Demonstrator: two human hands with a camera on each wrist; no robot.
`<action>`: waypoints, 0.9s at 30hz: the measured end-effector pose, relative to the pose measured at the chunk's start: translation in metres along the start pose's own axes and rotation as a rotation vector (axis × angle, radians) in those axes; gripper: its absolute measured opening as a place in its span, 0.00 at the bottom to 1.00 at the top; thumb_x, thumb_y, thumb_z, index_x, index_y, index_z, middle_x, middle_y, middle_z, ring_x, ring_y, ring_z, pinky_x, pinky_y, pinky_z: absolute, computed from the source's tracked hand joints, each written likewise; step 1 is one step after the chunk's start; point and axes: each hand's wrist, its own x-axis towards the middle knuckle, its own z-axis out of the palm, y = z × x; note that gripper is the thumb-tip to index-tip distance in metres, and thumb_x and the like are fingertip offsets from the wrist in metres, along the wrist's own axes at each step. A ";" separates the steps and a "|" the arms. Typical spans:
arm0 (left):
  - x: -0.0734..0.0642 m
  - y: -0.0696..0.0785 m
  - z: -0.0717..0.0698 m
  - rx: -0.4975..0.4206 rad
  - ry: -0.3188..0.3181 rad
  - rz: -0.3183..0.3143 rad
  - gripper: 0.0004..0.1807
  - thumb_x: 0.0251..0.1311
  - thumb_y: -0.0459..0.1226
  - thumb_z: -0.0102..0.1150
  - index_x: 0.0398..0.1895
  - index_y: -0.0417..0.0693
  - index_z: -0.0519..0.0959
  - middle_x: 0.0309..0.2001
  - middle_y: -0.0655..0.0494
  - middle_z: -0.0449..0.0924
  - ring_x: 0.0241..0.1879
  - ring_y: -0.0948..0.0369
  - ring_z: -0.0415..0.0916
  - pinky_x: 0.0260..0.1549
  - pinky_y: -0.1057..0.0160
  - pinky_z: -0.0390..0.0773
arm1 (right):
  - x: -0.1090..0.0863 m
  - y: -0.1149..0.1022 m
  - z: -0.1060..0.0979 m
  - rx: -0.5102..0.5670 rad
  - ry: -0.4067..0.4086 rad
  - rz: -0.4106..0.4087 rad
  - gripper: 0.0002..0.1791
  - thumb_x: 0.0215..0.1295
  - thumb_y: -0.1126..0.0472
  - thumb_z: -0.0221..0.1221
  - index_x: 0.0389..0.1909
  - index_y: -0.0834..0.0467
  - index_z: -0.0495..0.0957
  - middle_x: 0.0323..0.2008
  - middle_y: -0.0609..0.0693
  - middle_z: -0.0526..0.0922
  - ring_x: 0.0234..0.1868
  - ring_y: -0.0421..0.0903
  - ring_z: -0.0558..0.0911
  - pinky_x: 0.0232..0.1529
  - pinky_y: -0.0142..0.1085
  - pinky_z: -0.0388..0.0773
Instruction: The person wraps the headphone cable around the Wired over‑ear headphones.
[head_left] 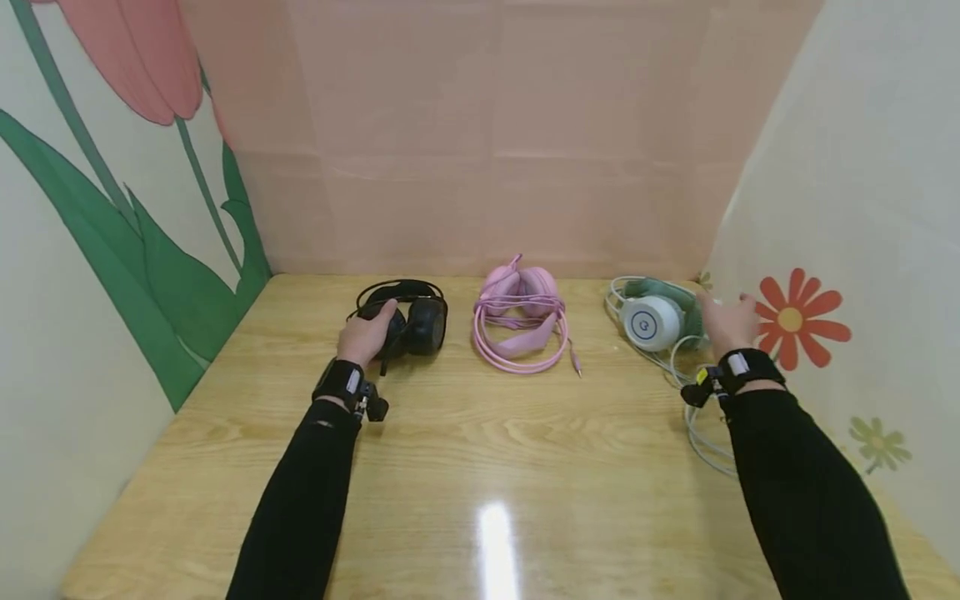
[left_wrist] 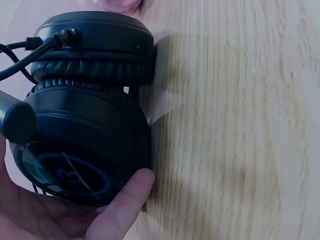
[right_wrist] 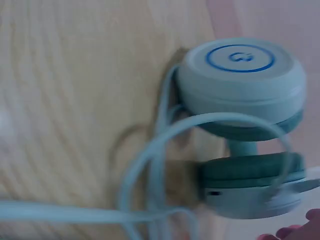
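Note:
A black headset [head_left: 424, 325] lies at the back left of the table, and my left hand [head_left: 363, 337] grips its near-left ear cup. In the left wrist view the thumb [left_wrist: 125, 202] lies along the rim of that ear cup [left_wrist: 75, 160], while the other fingers are mostly hidden behind it. At the back right sits a white-and-green headphone set [head_left: 652, 322]. My right hand [head_left: 729, 323] is just to its right, fingers apart. The right wrist view shows only fingertips [right_wrist: 295, 232] below the lower ear cup [right_wrist: 255, 200], with a gap between them.
Between the two sets lies a pink headphone set [head_left: 521, 292] with its cable coiled in front. A pale cable [head_left: 697, 437] trails from the white-and-green set under my right forearm. Behind the wooden table [head_left: 450, 450] stands a pink backdrop [head_left: 487, 150], with patterned walls either side.

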 end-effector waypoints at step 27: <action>0.001 -0.006 0.002 -0.008 0.016 0.030 0.58 0.53 0.75 0.34 0.63 0.30 0.66 0.62 0.32 0.66 0.60 0.40 0.66 0.57 0.45 0.66 | -0.018 0.038 0.009 0.066 -0.244 -0.083 0.44 0.64 0.42 0.52 0.70 0.68 0.50 0.62 0.65 0.60 0.54 0.55 0.67 0.52 0.51 0.69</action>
